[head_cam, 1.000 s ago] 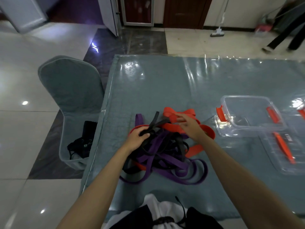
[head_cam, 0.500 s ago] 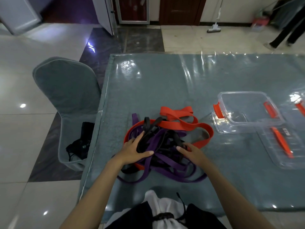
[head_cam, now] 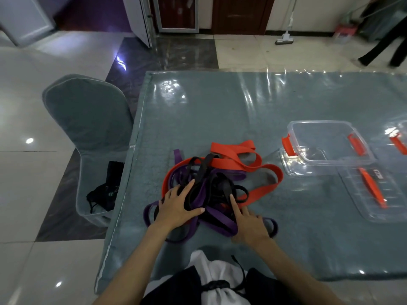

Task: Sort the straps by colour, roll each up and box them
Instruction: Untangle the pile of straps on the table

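A tangled heap of straps lies on the table in front of me: orange straps (head_cam: 233, 159) at the back, black straps (head_cam: 217, 186) in the middle, purple straps (head_cam: 220, 219) at the front. My left hand (head_cam: 178, 208) rests flat on the left side of the heap, fingers spread over black and purple straps. My right hand (head_cam: 247, 225) lies on the near right side, its forefinger stretched out into the pile. Neither hand grips a strap. A clear plastic box (head_cam: 326, 142) with orange clips stands to the right.
A clear lid (head_cam: 374, 192) with an orange clip lies beside the box, and another clear piece (head_cam: 398, 137) sits at the right edge. A grey-covered chair (head_cam: 88, 119) with a black bag (head_cam: 108, 190) stands left of the table (head_cam: 220, 111). Someone's legs (head_cam: 385, 47) are at the far right.
A second ago both hands held straps near the top of the heap. They have let go and come down toward me, and now lie flat on the pile's near side.
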{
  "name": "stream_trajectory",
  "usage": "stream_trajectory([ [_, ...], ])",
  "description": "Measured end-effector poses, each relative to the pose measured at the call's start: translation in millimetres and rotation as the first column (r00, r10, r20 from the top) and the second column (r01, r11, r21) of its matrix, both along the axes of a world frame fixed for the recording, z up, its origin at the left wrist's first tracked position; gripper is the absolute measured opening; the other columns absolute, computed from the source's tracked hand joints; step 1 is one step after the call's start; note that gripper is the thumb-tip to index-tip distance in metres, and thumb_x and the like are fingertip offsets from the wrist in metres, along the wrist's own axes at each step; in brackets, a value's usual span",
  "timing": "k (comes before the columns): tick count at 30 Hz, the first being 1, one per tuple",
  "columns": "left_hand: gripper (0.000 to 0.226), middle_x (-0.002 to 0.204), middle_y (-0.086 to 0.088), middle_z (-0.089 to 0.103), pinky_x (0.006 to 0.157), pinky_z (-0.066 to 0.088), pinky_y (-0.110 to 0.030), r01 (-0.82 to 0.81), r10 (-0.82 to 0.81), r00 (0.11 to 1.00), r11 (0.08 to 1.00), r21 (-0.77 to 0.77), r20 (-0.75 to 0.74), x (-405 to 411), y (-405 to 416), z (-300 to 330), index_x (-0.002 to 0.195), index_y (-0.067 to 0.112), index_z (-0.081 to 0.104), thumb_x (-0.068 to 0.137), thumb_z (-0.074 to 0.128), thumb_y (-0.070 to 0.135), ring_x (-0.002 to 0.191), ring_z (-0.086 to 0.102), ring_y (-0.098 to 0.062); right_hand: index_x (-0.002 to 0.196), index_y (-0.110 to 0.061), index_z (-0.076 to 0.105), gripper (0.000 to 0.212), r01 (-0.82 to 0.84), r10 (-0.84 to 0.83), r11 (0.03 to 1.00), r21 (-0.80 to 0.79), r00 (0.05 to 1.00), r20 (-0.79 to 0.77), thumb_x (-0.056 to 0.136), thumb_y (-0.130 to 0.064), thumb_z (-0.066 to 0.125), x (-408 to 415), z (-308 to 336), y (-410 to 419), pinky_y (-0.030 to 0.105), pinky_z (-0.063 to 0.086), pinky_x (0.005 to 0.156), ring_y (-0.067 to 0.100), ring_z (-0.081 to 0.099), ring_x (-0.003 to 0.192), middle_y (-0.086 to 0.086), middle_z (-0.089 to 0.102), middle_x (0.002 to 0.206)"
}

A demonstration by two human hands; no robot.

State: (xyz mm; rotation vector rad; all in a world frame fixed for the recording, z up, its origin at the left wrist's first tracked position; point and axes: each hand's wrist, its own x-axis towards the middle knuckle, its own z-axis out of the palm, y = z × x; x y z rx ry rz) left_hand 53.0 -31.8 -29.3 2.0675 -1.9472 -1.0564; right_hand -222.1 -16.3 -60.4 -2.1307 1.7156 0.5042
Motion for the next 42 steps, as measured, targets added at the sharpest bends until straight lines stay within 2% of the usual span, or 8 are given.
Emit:
stream_trajectory([
  [5,0.107,0.173,-0.004,0.015,0.122,0.034,-0.058,-0.094,0.089,0.982,0.995,-0.024,-0.166,17,2,0,0.160,0.060,0.008,0.074,0.066,0.087,0.158,0.022,-0.032,0.163,-0.034,0.027,0.101,0.091,-0.067,0.994,-0.067,0.952,0.298,0.077,-0.040,0.078,-14,11,-14,0.040,0.053,0.094,0.032,0.068,0.115,0.005,0.068,0.135],
  [10,0.084,0.154,0.003,0.047,0.121,0.040,-0.045,-0.112,0.106,0.942,0.994,0.001,-0.319,29,-13,8,0.157,0.042,0.039,0.086,0.070,0.072,0.142,0.047,-0.018,0.119,-0.020,0.076,0.050,0.230,-0.251,0.965,0.122,0.697,0.671,0.070,-0.016,0.090,-14,46,-54,0.040,0.057,0.094,0.019,0.074,0.099,0.004,0.080,0.107],
  [14,0.066,0.144,0.020,0.051,0.111,0.036,-0.029,-0.194,0.191,0.879,0.980,0.039,-0.437,30,-24,18,0.150,0.040,0.045,0.093,0.061,0.070,0.135,0.049,-0.006,0.087,-0.014,0.082,0.022,0.329,-0.501,0.860,0.389,0.409,0.762,0.069,-0.001,0.087,3,73,-77,0.032,0.059,0.072,0.019,0.072,0.072,0.009,0.081,0.084],
  [19,0.075,0.163,0.004,0.045,0.126,0.032,-0.046,-0.177,0.211,0.868,0.977,0.117,-0.450,43,-37,24,0.159,0.032,0.043,0.095,0.055,0.070,0.152,0.041,-0.020,0.096,-0.003,0.081,0.019,0.309,-0.636,0.770,0.559,0.292,0.715,0.078,0.002,0.081,10,86,-90,0.044,0.061,0.086,0.038,0.077,0.088,0.026,0.078,0.096],
  [25,0.064,0.167,-0.018,0.022,0.131,0.018,-0.049,-0.254,0.310,0.912,0.941,0.224,-0.268,53,-29,11,0.161,0.042,0.037,0.102,0.045,0.068,0.158,0.021,-0.036,0.095,-0.013,0.080,0.027,0.359,-0.576,0.817,0.452,0.446,0.685,0.072,-0.001,0.088,-6,76,-74,0.027,0.061,0.065,0.017,0.074,0.067,0.008,0.081,0.083],
  [30,0.064,0.174,-0.007,0.020,0.131,0.018,-0.051,-0.151,0.228,0.936,0.949,0.277,-0.269,57,-15,2,0.166,0.041,0.022,0.107,0.035,0.064,0.160,0.020,-0.031,0.129,-0.009,0.071,0.065,0.290,-0.510,0.860,0.420,0.494,0.704,0.070,0.006,0.091,-28,48,-44,0.034,0.062,0.087,0.014,0.075,0.089,0.004,0.081,0.102],
  [36,0.081,0.172,0.005,0.026,0.128,0.026,-0.044,-0.034,0.114,0.948,0.965,0.260,-0.297,57,-8,13,0.166,0.046,0.016,0.099,0.056,0.066,0.158,0.027,-0.023,0.163,-0.018,0.033,0.110,0.127,-0.261,0.957,0.263,0.775,0.575,0.073,-0.024,0.096,-30,27,-22,0.038,0.036,0.121,0.026,0.044,0.147,0.011,0.047,0.157],
  [42,0.103,0.171,-0.016,0.020,0.126,0.027,-0.051,-0.013,0.065,0.982,0.961,0.277,-0.177,42,-13,21,0.162,0.058,0.001,0.089,0.075,0.060,0.157,0.024,-0.037,0.153,-0.045,0.046,0.086,0.220,-0.312,0.937,0.273,0.879,0.362,0.078,-0.059,0.085,-41,31,-26,0.045,0.022,0.127,0.035,0.030,0.149,0.017,0.038,0.150],
])
